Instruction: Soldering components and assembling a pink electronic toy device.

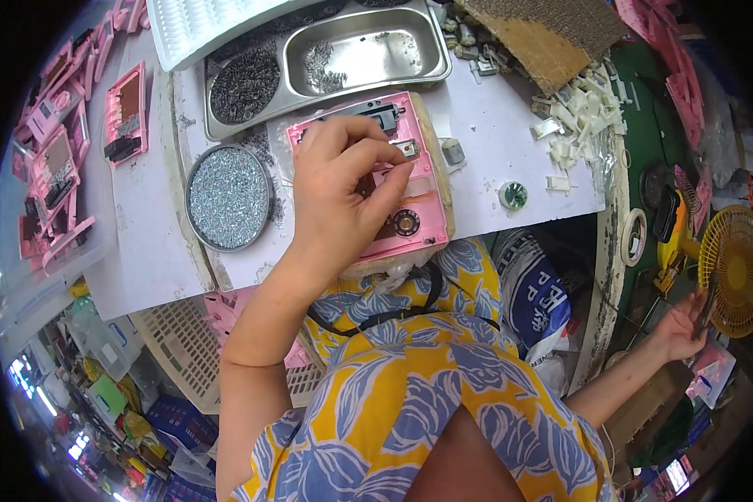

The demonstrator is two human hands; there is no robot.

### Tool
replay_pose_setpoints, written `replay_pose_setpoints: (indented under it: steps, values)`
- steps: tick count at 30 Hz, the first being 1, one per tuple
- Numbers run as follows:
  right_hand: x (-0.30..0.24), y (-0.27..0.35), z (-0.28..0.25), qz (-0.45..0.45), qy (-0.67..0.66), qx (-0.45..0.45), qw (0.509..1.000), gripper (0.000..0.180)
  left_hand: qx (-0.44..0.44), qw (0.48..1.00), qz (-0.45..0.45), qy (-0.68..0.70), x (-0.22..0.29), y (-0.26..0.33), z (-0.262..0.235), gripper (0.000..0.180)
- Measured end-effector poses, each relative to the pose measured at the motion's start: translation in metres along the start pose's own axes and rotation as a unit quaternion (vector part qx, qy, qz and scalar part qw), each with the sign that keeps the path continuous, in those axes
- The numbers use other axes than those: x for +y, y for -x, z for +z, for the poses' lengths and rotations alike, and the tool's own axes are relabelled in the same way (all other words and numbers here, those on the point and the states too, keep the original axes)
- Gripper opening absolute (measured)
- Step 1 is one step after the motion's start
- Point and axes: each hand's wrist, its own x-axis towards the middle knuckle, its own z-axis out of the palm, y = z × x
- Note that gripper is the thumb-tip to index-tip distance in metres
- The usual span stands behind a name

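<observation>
My left hand (343, 188) rests on a pink plastic housing (410, 180) that lies flat on a wooden block at the table's near edge. Its fingers are pinched together over the middle of the housing; whether a small part sits between them I cannot tell. The housing carries a black part at its top and a round metal piece (407, 222) near its lower edge. My right hand (686, 322) reaches far to the right and low, its fingers spread beside a yellow fan (732, 268), holding nothing that I can see.
A round tin of small silver screws (228, 197) sits left of the housing. Behind it a steel tray (356, 52) holds dark springs and small metal bits. More pink housings (54, 176) pile up at far left. White plastic pieces (581, 113) lie at right.
</observation>
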Motion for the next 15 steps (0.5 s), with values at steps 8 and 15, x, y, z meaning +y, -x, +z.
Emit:
replay_pose_setpoints:
  steps: [8, 15]
  values:
    - [0.136, 0.101, 0.221, 0.117, 0.122, -0.185, 0.968, 0.025, -0.028, 0.992, -0.003, -0.122, 0.003, -0.005, 0.01, 0.014]
    - [0.19, 0.139, 0.277, 0.163, 0.204, -0.36, 0.896, 0.027, -0.024, 0.992, -0.006, -0.121, -0.001, -0.005, 0.01, 0.016]
